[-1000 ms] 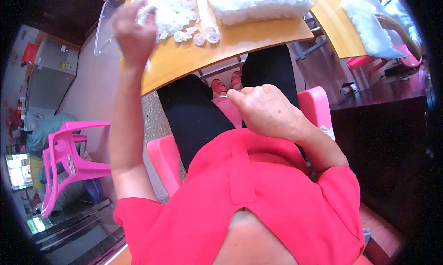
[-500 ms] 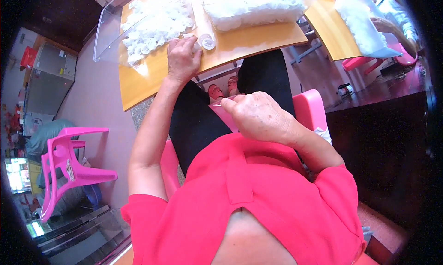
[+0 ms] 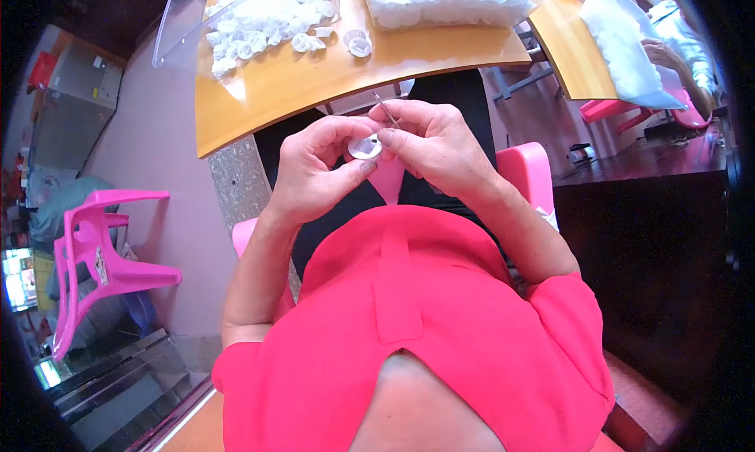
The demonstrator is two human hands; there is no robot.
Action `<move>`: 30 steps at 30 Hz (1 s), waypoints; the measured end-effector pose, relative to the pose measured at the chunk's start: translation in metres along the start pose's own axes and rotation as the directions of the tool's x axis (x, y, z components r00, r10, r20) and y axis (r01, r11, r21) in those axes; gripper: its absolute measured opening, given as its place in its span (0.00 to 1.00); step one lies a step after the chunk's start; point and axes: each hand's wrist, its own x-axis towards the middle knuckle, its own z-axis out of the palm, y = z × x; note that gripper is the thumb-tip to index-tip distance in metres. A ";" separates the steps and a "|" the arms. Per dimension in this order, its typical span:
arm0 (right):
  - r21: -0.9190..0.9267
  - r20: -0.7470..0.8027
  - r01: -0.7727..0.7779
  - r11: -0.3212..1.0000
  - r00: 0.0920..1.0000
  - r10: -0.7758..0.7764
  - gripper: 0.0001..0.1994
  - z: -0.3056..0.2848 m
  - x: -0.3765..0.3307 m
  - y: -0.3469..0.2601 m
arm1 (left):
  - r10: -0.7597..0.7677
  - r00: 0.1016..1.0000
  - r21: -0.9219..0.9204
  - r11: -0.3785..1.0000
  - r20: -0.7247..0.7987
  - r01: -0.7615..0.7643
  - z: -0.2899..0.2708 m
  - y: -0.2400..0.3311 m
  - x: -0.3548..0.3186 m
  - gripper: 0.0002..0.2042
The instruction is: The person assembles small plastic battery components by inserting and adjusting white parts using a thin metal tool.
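- Fingers [image 3: 355, 125] of the left hand [image 3: 314, 169] are closed round a small white ring [image 3: 362, 150], pinched just above the centre of the frame, its opening turned up to the camera.
- Thin metal tool [image 3: 384, 108] is gripped between thumb and forefinger of the right hand [image 3: 436, 149], its upper end slanted toward the upper left; whether the ring is touched by its lower end cannot be told, that end being masked by the fingers.
- Both hands are held close together, right thumb at the ring's edge, above a lap clad in black trousers [image 3: 448, 98].
- Just beyond, upper centre, the wooden table [image 3: 299, 94] is seen, with round pieces [image 3: 359, 47] set slightly apart near its front edge.
- Upper left, a heap of white rings [image 3: 271, 19] is spread, bounded by the wall of a clear tray [image 3: 169, 39].
- Top centre, leaning right, a second clear tray is packed with white pieces [image 3: 448, 10].
- Upper right, a bag of white pieces [image 3: 621, 59] is rested on another wooden table [image 3: 578, 55], a co-worker's arm [image 3: 672, 59] beside it.
- Far left, a pink plastic chair [image 3: 130, 275] is glimpsed.
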 end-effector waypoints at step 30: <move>-0.585 0.161 0.452 0.673 0.879 -0.449 0.19 0.026 -0.014 0.015 | 0.003 0.955 -0.398 0.909 -0.295 -0.126 -0.006 -0.010 -0.030 0.15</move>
